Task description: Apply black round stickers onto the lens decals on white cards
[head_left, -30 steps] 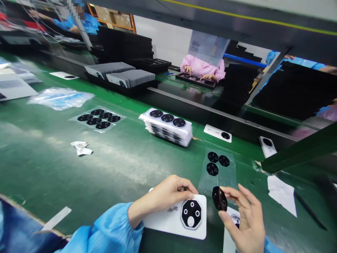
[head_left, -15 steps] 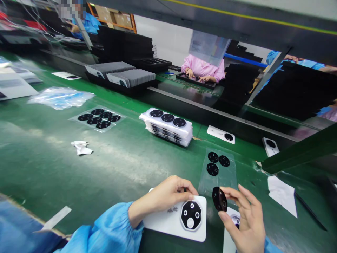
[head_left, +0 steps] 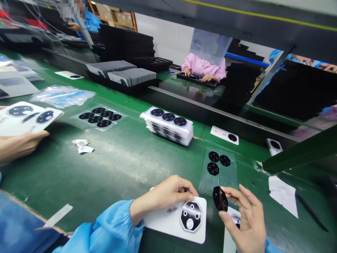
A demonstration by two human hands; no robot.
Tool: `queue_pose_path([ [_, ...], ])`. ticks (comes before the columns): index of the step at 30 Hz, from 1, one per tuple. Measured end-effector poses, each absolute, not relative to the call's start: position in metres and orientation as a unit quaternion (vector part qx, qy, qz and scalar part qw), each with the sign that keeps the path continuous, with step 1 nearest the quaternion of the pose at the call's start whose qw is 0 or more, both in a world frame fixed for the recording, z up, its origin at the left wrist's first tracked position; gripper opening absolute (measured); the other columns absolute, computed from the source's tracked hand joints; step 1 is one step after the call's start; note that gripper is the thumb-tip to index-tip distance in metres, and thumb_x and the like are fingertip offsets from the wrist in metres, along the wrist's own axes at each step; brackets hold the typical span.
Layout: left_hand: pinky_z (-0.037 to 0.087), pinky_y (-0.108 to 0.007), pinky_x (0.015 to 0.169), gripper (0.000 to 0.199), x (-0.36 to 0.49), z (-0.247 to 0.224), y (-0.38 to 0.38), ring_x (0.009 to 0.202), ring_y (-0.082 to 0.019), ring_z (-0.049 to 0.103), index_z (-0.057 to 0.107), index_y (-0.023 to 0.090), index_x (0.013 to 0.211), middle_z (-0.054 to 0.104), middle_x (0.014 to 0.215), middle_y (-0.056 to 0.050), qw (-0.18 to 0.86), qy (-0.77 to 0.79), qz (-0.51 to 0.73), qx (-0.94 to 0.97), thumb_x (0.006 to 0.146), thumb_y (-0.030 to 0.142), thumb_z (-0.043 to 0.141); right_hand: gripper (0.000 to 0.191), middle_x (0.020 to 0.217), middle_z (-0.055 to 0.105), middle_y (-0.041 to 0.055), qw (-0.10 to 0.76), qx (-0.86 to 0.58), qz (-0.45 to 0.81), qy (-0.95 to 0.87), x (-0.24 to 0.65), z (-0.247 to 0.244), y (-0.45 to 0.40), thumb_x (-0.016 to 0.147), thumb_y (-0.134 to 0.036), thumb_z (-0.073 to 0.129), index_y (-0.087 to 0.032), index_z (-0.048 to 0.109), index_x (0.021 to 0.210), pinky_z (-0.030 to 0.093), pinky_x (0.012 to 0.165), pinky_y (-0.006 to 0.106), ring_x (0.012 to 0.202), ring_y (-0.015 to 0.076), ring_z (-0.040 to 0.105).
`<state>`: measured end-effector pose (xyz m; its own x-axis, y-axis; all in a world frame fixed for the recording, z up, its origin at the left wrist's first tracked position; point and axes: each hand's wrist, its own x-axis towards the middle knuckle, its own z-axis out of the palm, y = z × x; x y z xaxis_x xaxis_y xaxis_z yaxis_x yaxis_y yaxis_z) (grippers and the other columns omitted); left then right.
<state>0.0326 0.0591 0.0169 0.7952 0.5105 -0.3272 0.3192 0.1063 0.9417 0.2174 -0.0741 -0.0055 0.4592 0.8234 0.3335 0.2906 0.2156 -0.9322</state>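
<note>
My left hand point(head_left: 168, 196), in a blue sleeve, rests over a white phone back cover point(head_left: 163, 225), fingers closed at its upper edge. On that cover sits an octagonal camera frame point(head_left: 191, 230) with a black inside, three small rings and one larger round hole. My right hand point(head_left: 246, 218) pinches a black octagonal camera lens cover point(head_left: 219, 199) between thumb and fingers, tilted on edge just right of the frame. Beneath my right hand lies another white cover point(head_left: 229, 233), partly hidden. Behind it, three black lens covers point(head_left: 213, 169) stick to a clear sheet point(head_left: 223, 182).
A stack of lens sheets point(head_left: 168, 126) stands mid-table, with another sheet point(head_left: 98, 117) to its left. At far left, a co-worker's hand point(head_left: 21, 146) holds white covers point(head_left: 15, 123). White covers point(head_left: 219, 132) lie along the back ledge; a green post point(head_left: 302, 147) slants at right.
A co-worker's hand with white covers has come in at the far left. My two hands and the lens cover stay nearly where they were.
</note>
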Motion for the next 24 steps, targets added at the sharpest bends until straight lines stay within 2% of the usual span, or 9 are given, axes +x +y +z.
queue_pose_path([
  [16, 0.044, -0.021, 0.058, 0.02, 0.033, 0.015, 0.06, 0.066, -0.014, 0.061, 0.071, 0.015, 0.084, 0.07, 0.074, -0.002, 0.683, 0.324, 0.089, 0.648, 0.076, 0.03, 0.062, 0.056, 0.109, 0.066, 0.01, 0.618, -0.595, 0.218, -0.466, 0.217, -0.004, -0.075, 0.077, -0.023, 0.072, -0.021, 0.042, 0.125, 0.05, 0.082, 0.043, 0.098, 0.0246, 0.061],
  [21, 0.044, -0.022, 0.06, 0.034, 0.036, 0.02, 0.056, 0.071, -0.015, 0.062, 0.059, 0.016, 0.111, 0.067, 0.088, -0.004, 0.672, 0.361, 0.157, 0.627, 0.084, 0.037, 0.053, 0.055, 0.108, 0.066, 0.0077, 0.634, -0.592, 0.199, -0.457, 0.218, -0.002, -0.072, 0.077, -0.023, 0.073, -0.023, 0.043, 0.124, 0.049, 0.084, 0.04, 0.097, 0.0225, 0.061],
  [24, 0.046, -0.025, 0.066, 0.035, 0.04, 0.021, 0.048, 0.079, -0.018, 0.062, 0.057, 0.016, 0.109, 0.065, 0.095, -0.006, 0.704, 0.348, 0.2, 0.585, 0.085, 0.041, 0.054, 0.054, 0.107, 0.066, 0.0081, 0.629, -0.595, 0.163, -0.474, 0.218, -0.001, -0.071, 0.078, -0.024, 0.072, -0.022, 0.043, 0.124, 0.048, 0.085, 0.042, 0.095, 0.0227, 0.061],
])
